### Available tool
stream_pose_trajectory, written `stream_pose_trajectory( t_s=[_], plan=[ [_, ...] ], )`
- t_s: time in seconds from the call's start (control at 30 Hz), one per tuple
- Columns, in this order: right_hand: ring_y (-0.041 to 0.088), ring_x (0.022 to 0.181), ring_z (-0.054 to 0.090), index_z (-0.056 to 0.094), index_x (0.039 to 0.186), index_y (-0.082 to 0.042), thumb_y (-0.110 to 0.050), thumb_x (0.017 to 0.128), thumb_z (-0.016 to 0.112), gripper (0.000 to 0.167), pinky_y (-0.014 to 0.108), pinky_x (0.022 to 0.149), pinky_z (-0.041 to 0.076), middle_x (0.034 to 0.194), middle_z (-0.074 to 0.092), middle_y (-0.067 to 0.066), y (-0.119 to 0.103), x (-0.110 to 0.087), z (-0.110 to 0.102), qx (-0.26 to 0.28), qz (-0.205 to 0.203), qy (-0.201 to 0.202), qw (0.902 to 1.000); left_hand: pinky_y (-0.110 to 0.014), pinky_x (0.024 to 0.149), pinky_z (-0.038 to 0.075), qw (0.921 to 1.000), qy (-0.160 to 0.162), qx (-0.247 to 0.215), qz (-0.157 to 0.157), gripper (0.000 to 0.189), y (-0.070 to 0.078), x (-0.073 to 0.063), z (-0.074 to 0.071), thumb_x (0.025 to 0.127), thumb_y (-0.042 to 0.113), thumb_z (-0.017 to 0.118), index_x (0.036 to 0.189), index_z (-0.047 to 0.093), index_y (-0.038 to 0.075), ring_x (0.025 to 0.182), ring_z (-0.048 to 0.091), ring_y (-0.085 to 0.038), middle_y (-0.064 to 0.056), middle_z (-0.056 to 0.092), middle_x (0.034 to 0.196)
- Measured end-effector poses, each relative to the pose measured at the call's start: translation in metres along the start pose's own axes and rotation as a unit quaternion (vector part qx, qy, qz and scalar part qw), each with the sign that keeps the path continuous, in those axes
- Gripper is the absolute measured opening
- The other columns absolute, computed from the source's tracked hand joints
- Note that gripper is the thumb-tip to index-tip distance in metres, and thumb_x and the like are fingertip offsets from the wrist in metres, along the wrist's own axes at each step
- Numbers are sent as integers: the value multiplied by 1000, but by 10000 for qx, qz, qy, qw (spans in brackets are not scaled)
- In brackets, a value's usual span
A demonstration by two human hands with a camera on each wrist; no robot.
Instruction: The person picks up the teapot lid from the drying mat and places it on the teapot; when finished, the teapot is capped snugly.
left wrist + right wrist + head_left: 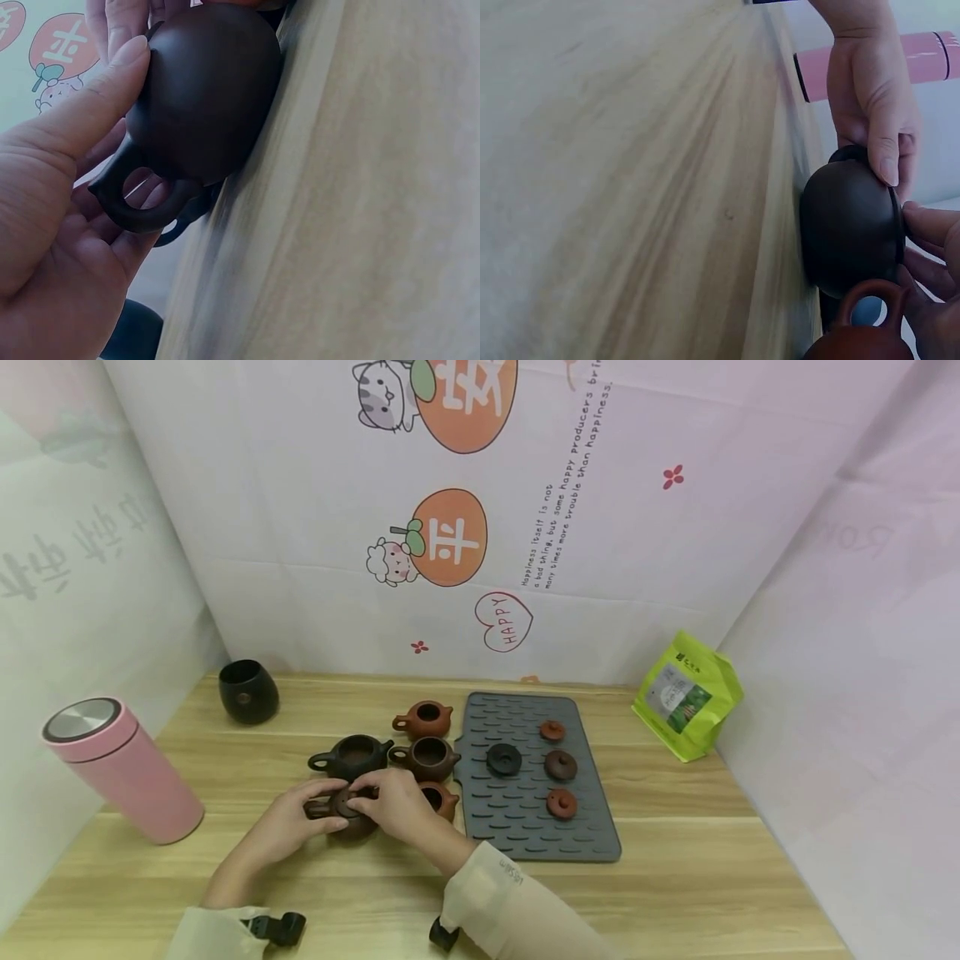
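Note:
A small dark brown teapot [357, 832] stands on the table, its rounded body close up in the left wrist view. My left hand [294, 820] holds it at the handle side, thumb against the upper body and fingers behind. With its fingertips my right hand [399, 803] pinches the teapot lid [345, 805] at the top; the fingers partly hide the lid. Just behind is a black lidless teapot [357, 755]. To the right stand a brown teapot [427, 772], a reddish teapot [426, 723] and another reddish teapot [447, 802], partly behind my right hand.
A grey ribbed mat [517, 835] bears a black lid [504, 760], a brown lid [561, 766] and two reddish lids. A pink thermos [131, 781] and a black cup [249, 693] stand left. At the back right sits a green bag [690, 697].

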State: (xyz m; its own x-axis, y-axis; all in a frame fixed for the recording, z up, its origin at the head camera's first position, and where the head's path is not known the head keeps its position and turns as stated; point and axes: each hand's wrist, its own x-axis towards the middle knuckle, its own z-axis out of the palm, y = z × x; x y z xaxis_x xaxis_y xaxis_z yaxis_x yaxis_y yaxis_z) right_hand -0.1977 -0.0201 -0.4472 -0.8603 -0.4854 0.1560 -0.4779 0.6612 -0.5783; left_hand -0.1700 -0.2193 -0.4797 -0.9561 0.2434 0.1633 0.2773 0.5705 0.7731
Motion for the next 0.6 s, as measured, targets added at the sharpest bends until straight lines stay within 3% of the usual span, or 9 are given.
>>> stream_pose_trajectory(
  t_s=[0.23, 0.6],
  plan=[
    [7, 96, 60, 76, 106, -24, -32, 89, 72, 19, 16, 75, 49, 99, 69, -12, -2, -2, 1, -439, -141, -38, 9989, -59, 96, 40, 10000, -14, -5, 23, 56, 2, -1, -1, 81, 32, 80, 128, 62, 4, 121, 50, -42, -19, 57, 130],
    [10, 89, 61, 73, 116, -21, -31, 90, 73, 28, 20, 66, 49, 108, 68, -5, 11, -10, -25, -175, 59, -86, 9998, -59, 97, 40, 9997, -203, 20, -152, 60, 5, 0, -3, 82, 34, 79, 131, 60, 6, 123, 49, -41, -19, 55, 133]
  ],
)
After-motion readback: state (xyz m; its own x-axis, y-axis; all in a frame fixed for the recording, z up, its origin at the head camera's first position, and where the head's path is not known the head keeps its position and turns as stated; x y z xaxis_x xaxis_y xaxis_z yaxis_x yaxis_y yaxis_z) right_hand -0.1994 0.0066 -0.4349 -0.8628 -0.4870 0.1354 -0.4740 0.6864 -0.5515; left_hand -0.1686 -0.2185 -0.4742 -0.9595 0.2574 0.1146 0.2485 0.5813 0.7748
